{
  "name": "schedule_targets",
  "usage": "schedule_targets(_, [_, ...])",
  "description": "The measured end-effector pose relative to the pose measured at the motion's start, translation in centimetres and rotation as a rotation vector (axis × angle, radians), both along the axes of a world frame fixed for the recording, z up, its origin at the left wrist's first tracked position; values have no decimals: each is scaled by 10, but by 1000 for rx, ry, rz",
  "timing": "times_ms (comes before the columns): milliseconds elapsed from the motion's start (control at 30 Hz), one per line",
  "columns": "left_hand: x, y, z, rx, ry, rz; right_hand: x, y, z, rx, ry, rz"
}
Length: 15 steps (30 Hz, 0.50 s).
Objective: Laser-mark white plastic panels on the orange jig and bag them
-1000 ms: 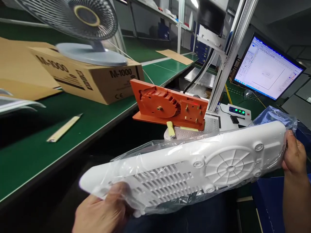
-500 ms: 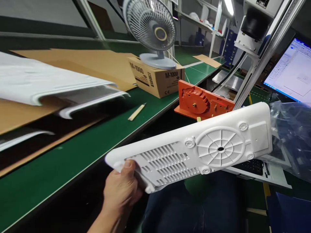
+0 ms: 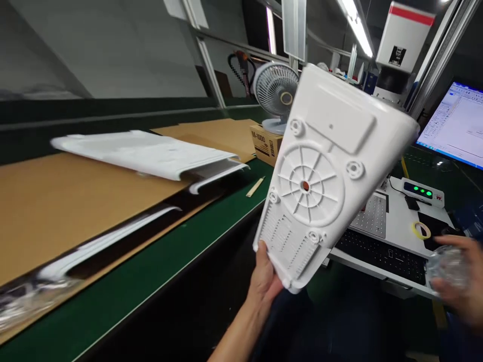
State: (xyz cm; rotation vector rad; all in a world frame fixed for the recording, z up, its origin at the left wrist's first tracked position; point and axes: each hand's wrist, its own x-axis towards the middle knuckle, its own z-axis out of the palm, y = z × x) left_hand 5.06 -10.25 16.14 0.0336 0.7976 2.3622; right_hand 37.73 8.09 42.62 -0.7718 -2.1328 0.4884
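Observation:
My left hand [image 3: 263, 274] grips the lower, vented end of a white plastic housing cover [image 3: 362, 136], thumb on its face. Held up and tilted, the cover shows a round ribbed boss with a centre hole, several small round posts and rows of slots. At the right edge my right hand [image 3: 462, 281], blurred, is closed around a crumpled clear plastic bag [image 3: 451, 266], away from the cover.
On the green bench [image 3: 166, 251] to the left, white covers [image 3: 151, 151] lie on cardboard [image 3: 94, 201]. A fan [image 3: 277, 90] stands on a box [image 3: 264, 146]. To the right are a keyboard [image 3: 381, 254], a tape roll [image 3: 420, 231], a monitor [image 3: 456, 123] and a marking machine head [image 3: 405, 40].
The cover has swung from nearly level to steeply tilted, its far end raised. My right hand has come into view with the clear bag bunched up. My view has shifted left.

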Motion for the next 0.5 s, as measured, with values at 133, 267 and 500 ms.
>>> schedule_targets(133, [28,19,2,77,-136,-117,-91,-51,-67,-45,-111,392])
schedule_targets(267, [62,33,13,117,-243,-224,-145,-88,-112,60,-25,406])
schedule_targets(500, [60,29,-3,-295,76,-441,-148,-79,-102,255,92,356])
